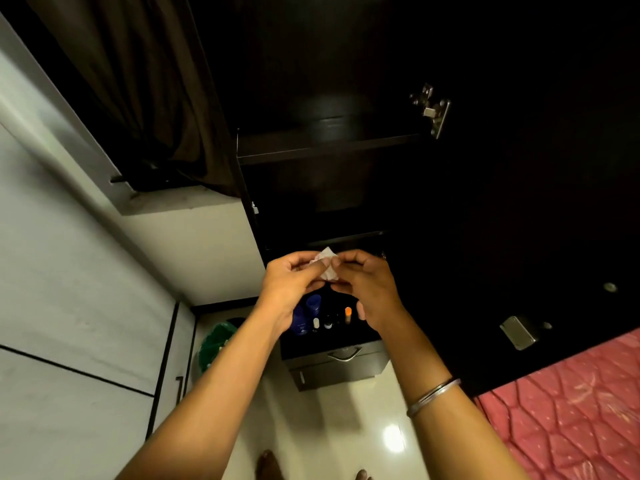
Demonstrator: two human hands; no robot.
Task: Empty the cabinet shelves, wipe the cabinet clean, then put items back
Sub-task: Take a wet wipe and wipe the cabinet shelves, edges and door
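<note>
Before the dark open cabinet (329,147), the left hand (294,282) and right hand (363,282) together pinch a small white tissue (328,268) held between their fingertips.

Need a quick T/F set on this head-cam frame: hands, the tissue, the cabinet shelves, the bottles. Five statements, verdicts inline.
1. Both hands pinch one small crumpled white tissue. True: left hand and right hand meet on it.
2. The dark cabinet's upper shelf is packed with bottles. False: no bottles show on it, though it is dim.
3. A tall blue bottle stands among small bottles below the hands. True.
4. The silver bangle is on the left wrist. False: it is on the right.
5. The green bin sits on the pink quilted bedspread. False: it stands on the floor at the left.
</note>
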